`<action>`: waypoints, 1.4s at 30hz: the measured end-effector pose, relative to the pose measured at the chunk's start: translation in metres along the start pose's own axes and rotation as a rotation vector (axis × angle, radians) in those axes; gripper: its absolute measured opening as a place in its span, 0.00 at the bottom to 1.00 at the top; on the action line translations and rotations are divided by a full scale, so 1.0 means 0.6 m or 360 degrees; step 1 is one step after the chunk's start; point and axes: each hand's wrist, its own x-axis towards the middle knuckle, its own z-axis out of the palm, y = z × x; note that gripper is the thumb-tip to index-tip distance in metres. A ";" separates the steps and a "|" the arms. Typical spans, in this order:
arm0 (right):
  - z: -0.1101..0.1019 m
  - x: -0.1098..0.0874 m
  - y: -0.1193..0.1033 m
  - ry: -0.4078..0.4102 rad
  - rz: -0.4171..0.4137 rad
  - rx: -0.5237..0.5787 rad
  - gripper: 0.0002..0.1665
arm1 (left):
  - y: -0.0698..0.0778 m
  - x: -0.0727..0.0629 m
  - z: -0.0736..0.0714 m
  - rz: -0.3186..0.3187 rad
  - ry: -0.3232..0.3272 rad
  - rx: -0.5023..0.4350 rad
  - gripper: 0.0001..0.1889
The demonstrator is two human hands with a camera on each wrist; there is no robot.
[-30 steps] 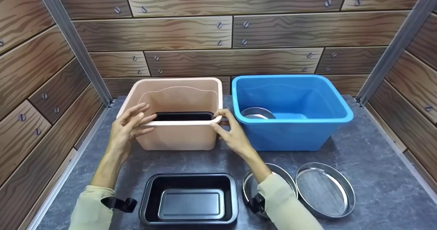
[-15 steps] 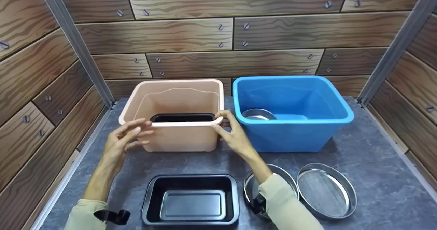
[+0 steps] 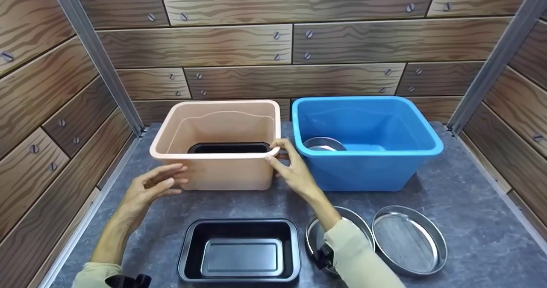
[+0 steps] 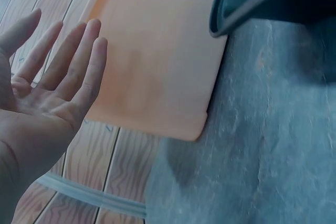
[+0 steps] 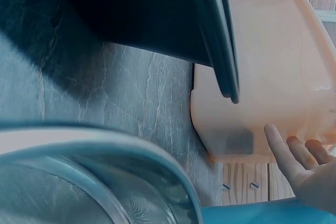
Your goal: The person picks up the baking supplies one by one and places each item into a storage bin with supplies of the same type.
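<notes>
A peach plastic bin [image 3: 226, 171] stands left of centre on the dark table, with a black baking pan [image 3: 233, 148] inside it. My right hand [image 3: 292, 170] is at the bin's front right corner, its thumb and forefinger pinching the rim. To the left, my left hand [image 3: 143, 192] hovers beside the bin's front left side, fingers spread and nothing held. The left wrist view shows that open palm [image 4: 39, 114] near the peach wall. Another black baking pan [image 3: 239, 254] lies in front, between my forearms.
A blue plastic bin [image 3: 363, 170] stands right of the peach one, with a round metal sieve [image 3: 323, 143] in it. Two more round sieves lie at front right, one [image 3: 409, 241] fully visible, the other [image 3: 352, 215] partly under my right forearm. Wood-patterned panels [image 3: 239, 83] enclose the table.
My left hand has drawn away from the peach bin's front rim, moving down and to the left. My right hand stays at the rim corner.
</notes>
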 end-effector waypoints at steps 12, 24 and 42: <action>0.001 0.001 -0.002 -0.0004 0.0001 0.0004 0.17 | -0.022 -0.028 -0.014 -0.0024 -0.0114 0.0052 0.25; 0.002 0.003 -0.002 0.0029 0.0034 0.0008 0.18 | -0.040 -0.067 -0.028 -0.0095 -0.0312 0.0115 0.28; 0.006 -0.015 -0.051 0.0030 0.0042 0.0018 0.17 | -0.060 -0.102 -0.035 -0.0182 -0.0537 -0.0020 0.35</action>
